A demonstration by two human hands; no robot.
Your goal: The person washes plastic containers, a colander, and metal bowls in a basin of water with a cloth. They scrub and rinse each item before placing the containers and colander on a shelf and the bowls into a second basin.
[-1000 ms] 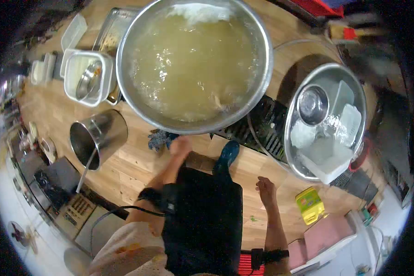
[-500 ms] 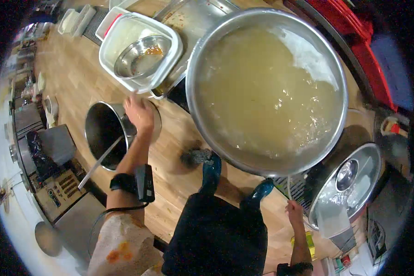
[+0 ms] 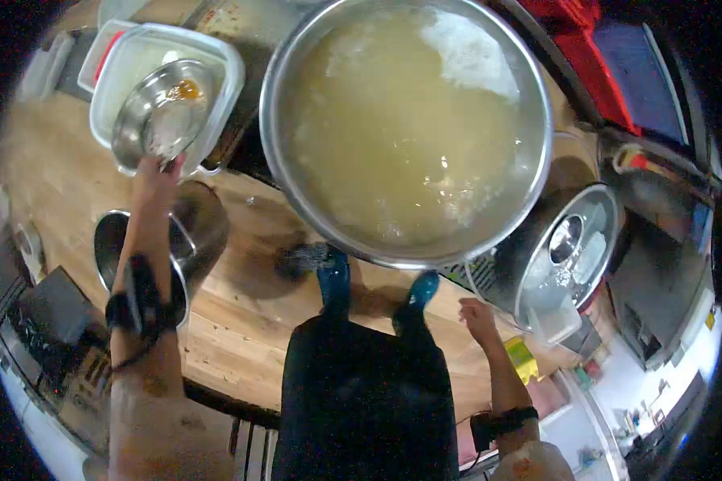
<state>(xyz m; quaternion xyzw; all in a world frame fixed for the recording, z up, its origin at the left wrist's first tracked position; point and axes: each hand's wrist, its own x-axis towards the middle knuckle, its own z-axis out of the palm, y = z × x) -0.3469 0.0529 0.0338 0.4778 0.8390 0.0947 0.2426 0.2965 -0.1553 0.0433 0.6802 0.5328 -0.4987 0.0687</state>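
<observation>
Bowl, rim pinched in the left grip, sits over a white tub near the basin; right grip half-open, empty.

Two bare hands here, left hand and right hand! Two boots, left boot, right boot. Two round metal bowls, left bowl and right bowl. And one tall metal bucket, one yellow jug!
</observation>
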